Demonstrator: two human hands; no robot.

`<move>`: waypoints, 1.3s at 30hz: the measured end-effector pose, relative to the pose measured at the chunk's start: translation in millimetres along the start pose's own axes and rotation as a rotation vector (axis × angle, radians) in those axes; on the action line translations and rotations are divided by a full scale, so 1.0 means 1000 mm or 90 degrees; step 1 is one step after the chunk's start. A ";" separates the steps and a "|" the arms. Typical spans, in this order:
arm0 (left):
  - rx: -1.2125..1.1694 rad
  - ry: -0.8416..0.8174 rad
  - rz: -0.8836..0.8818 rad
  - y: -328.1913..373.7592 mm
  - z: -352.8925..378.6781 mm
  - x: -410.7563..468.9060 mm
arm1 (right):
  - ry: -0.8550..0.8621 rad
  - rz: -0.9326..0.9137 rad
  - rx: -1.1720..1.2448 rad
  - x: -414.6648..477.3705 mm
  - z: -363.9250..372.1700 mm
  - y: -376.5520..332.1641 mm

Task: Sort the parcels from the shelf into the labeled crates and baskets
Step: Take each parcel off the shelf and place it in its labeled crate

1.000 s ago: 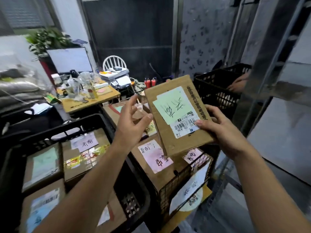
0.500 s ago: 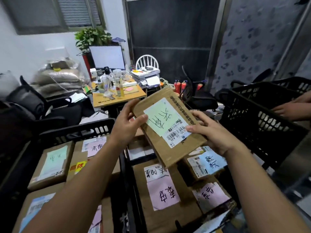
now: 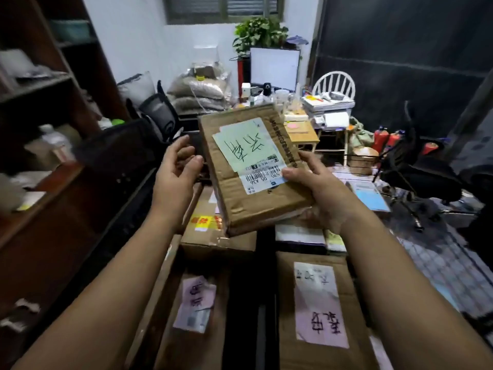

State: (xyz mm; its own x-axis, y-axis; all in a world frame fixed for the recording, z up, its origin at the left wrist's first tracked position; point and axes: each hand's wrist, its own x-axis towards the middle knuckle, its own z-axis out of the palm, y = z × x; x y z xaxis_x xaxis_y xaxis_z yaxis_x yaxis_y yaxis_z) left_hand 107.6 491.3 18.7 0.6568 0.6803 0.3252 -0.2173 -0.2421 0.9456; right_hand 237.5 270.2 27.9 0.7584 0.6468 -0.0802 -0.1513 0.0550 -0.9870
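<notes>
A flat brown cardboard parcel (image 3: 237, 198) with a green handwritten note and a barcode label is held up in the middle of the view. My right hand (image 3: 317, 190) grips its right edge, thumb on the barcode label and fingers underneath. My left hand (image 3: 176, 172) hovers just left of the parcel with loosely bent fingers, a small gap between them and the box. Below lie more parcels: one with a pink note (image 3: 317, 316) at the lower right, another with a pink note (image 3: 194, 303) at the lower left, one with a yellow sticker (image 3: 210, 236) under the held box.
A dark wooden shelf (image 3: 40, 108) with loose items stands at the left. A black crate wall (image 3: 120, 156) is behind my left hand. A cluttered desk (image 3: 301, 129), monitor, white chair (image 3: 333, 84), black office chair (image 3: 416, 166) and red extinguishers (image 3: 384, 137) fill the back.
The view has swung left, bringing the wooden shelf into sight. My left hand has come off the parcel's left edge; my right hand alone holds it.
</notes>
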 end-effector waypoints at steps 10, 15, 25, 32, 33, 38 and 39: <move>-0.016 -0.146 -0.167 -0.012 -0.095 -0.032 | -0.076 0.174 -0.113 -0.044 0.095 0.038; 0.013 -0.281 -0.246 -0.034 -0.124 -0.062 | -0.001 0.197 -0.177 -0.085 0.109 0.064; 0.274 -0.458 -0.187 -0.048 -0.130 -0.077 | 0.084 0.177 -0.388 -0.112 0.149 0.106; 0.601 -0.382 0.100 -0.046 -0.159 -0.063 | 0.056 0.242 -0.513 -0.094 0.161 0.126; 0.639 -0.379 0.134 -0.047 -0.163 -0.064 | 0.040 0.247 -0.528 -0.092 0.162 0.128; 0.721 -0.418 0.110 -0.060 -0.172 -0.067 | -0.006 0.271 -0.570 -0.083 0.160 0.139; 0.734 -0.438 0.087 -0.063 -0.172 -0.069 | -0.011 0.270 -0.574 -0.082 0.162 0.142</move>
State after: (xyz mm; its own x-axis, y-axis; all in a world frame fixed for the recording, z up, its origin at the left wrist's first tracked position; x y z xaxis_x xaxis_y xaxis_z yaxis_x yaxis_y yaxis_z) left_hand -47.8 578.6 -61.0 0.9787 0.2039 0.0221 0.1923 -0.9495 0.2478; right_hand 51.3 347.7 -82.8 0.7426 0.4903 -0.4563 0.1356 -0.7772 -0.6145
